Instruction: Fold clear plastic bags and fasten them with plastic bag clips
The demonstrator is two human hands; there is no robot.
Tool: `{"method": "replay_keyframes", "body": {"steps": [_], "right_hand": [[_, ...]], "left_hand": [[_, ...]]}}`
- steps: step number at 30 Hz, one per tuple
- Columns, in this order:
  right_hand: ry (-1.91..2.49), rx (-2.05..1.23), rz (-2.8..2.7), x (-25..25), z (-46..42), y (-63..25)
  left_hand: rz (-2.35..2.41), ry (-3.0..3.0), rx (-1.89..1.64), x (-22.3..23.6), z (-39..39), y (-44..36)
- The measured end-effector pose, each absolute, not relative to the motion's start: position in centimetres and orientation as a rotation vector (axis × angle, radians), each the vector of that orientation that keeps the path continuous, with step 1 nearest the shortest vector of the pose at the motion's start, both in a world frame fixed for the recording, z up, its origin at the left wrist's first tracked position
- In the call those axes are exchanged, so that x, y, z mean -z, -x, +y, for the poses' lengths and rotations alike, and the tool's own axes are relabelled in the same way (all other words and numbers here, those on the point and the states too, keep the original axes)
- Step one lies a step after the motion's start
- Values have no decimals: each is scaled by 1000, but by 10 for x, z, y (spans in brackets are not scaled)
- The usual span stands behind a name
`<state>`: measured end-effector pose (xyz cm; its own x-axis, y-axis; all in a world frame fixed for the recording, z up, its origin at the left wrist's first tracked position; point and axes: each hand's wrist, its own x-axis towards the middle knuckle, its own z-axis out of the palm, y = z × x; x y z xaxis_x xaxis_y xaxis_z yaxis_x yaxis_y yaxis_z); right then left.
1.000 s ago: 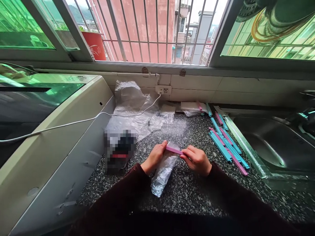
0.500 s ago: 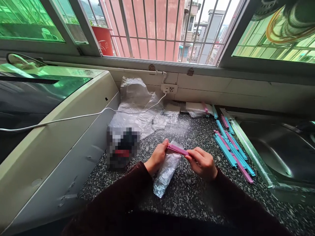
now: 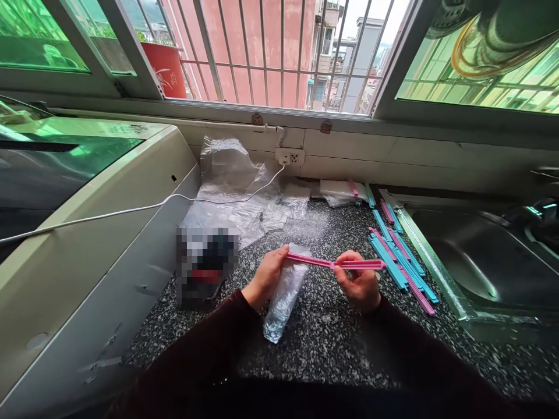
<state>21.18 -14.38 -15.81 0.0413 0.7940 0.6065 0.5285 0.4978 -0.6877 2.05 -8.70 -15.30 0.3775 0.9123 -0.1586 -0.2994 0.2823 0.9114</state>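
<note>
A pink bag sealing clip [image 3: 312,260] is unfolded into a long, nearly straight strip between my hands. My left hand [image 3: 267,273] pinches its left end together with the top of a rolled clear plastic bag [image 3: 283,302]. The bag hangs down at a slant under the clip, and its top edge shows just above the pink strip. At the clip's middle joint, my right hand [image 3: 358,282] pinches with thumb and fingers, while the other half sticks out to the right past the fingers. My left fingertips are partly hidden behind the bag.
Several blue and pink sealing clips [image 3: 404,262] lie beside the metal sink [image 3: 463,250]. Flat clear plastic bags [image 3: 244,203] spread along the wall. A blurred dark object [image 3: 207,265] stands left of my hands. A white cable [image 3: 174,198] runs from the wall socket [image 3: 289,156].
The pink clip has gone from folded across the bag to unfolded, its right half swung outward. My right hand now grips at the joint. The whole view has shifted slightly.
</note>
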Motion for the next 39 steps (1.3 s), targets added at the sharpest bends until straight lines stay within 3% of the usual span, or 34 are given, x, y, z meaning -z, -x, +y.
{"method": "replay_keyframes", "body": {"steps": [8, 31, 39], "right_hand": [[1095, -282, -1868, 149, -139, -218], [1148, 14, -1707, 159, -131, -230], [1078, 13, -1877, 156, -135, -215]], "left_hand": [[835, -936, -982, 151, -86, -20], [801, -1026, -914, 152, -91, -17], [740, -1089, -853, 146, -98, -22]]}}
